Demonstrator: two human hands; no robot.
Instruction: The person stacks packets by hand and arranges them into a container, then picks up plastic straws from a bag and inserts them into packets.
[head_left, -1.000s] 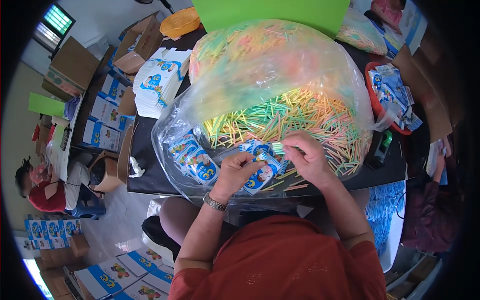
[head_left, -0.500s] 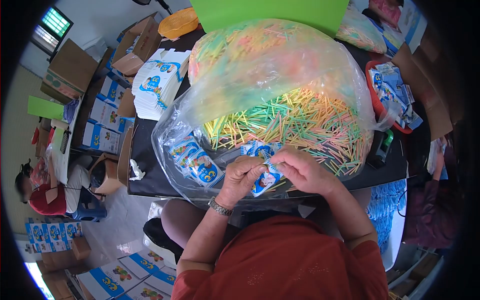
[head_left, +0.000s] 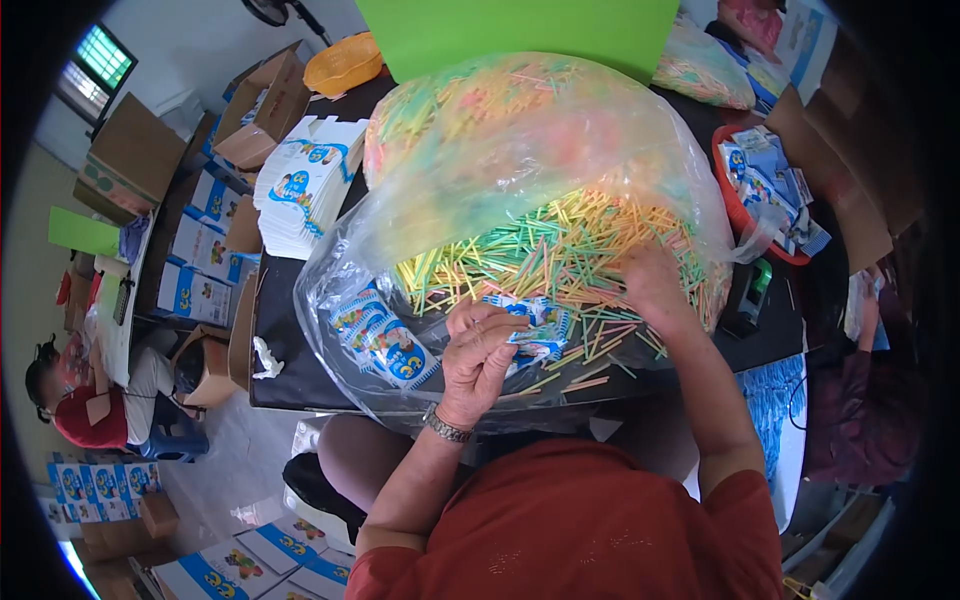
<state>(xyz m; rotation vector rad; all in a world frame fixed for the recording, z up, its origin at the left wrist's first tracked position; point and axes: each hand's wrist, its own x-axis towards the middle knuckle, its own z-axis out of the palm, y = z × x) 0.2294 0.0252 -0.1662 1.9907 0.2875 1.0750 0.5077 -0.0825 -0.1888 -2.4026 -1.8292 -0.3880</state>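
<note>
Reaching forward — right hand [head_left: 656, 284] at coloured sticks [head_left: 585, 232], grip unclear | left hand [head_left: 478, 358] angled inward — pinching packet [head_left: 532, 346]

At my ten o'clock, the stack of printed white card [head_left: 300, 190] carries a doubled mark on blue, CC or 33, I can't tell which. Similar marks stand on the sachets [head_left: 392, 348] at eight and cartons [head_left: 238, 562] at seven. Smaller lettering is too blurred.
</note>
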